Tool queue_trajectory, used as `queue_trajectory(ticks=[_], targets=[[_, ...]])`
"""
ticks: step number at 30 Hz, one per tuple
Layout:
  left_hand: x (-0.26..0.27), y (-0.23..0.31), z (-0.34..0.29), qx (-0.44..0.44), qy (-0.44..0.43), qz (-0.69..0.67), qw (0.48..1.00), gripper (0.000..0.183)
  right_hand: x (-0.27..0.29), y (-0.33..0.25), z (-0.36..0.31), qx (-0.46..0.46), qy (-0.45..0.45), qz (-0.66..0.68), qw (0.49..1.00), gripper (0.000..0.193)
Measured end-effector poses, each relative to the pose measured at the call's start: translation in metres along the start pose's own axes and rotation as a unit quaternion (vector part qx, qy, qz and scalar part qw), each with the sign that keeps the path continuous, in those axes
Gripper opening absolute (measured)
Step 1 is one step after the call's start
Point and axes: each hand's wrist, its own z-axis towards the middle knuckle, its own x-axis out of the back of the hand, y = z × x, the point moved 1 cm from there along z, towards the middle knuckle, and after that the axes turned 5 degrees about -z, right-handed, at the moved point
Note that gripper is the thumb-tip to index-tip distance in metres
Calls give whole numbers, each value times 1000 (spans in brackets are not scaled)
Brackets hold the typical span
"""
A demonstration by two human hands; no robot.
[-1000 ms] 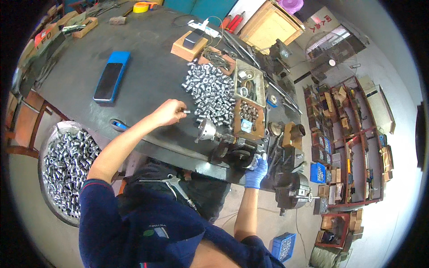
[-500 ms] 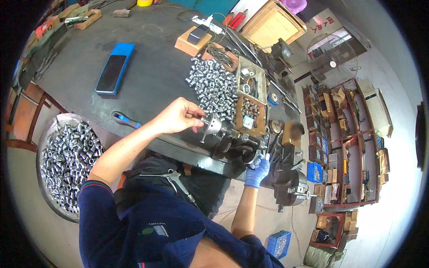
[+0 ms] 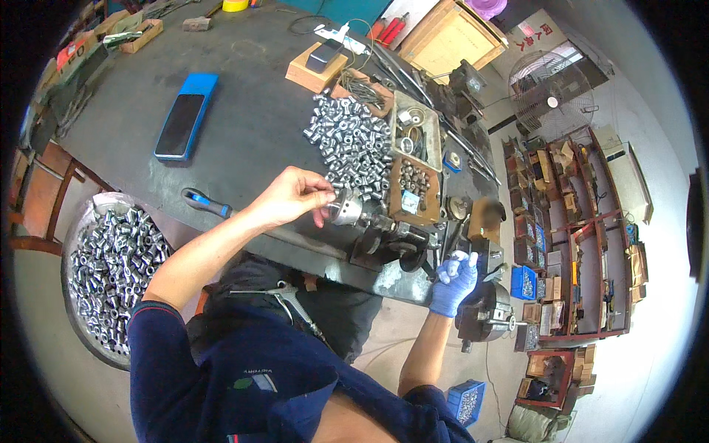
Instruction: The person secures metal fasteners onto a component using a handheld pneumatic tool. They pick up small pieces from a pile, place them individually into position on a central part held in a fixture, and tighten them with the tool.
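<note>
I count two hands (image 3: 295,198), one fan (image 3: 552,101) at two o'clock, one round metal pan (image 3: 109,353) between eight and nine.

And across comes the left hand (image 3: 295,196)! A second ago it is out beside the metal heap (image 3: 348,148), a small metal piece pinched in plain sight; now its fingertips are right at the mouth of the chuck (image 3: 347,207), mid-frame, and the piece is too hidden to make out. Over to the right hand (image 3: 454,284), blue-gloved: it's off the end of the dark fixture (image 3: 378,242) and further toward the frame's right, near the vise (image 3: 484,314), fingers curled. Left of centre, the forearm uncovers more of the black-and-blue handle (image 3: 207,201).
</note>
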Motion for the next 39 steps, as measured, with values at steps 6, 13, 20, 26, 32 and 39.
queue_trajectory(ticks=[6, 13, 20, 26, 32, 39], targets=[[-10, 7, -3, 51, 36, 25, 998, 15, 5, 3, -7, -22, 29, -25, 999, 35], [-13, 2, -6, -53, 13, 27, 998, 14, -3, -6, 14, 23, 3, -31, 999, 38], [-6, -7, -5, -90, 29, 21, 995, 15, 14, 14, 97, -97, -105, 147, 979, 40], [-4, -10, 2, -48, 21, 4, 999, 14, 75, 75, 114, -101, 64, -74, 990, 30], [-1, -9, -1, -54, 11, -1, 999, 15, 55, 64, 13, -100, 102, 18, 990, 34], [-3, -6, -1, -21, 17, 5, 1000, 19, 48, 46, -1, -125, 55, 61, 989, 41]])
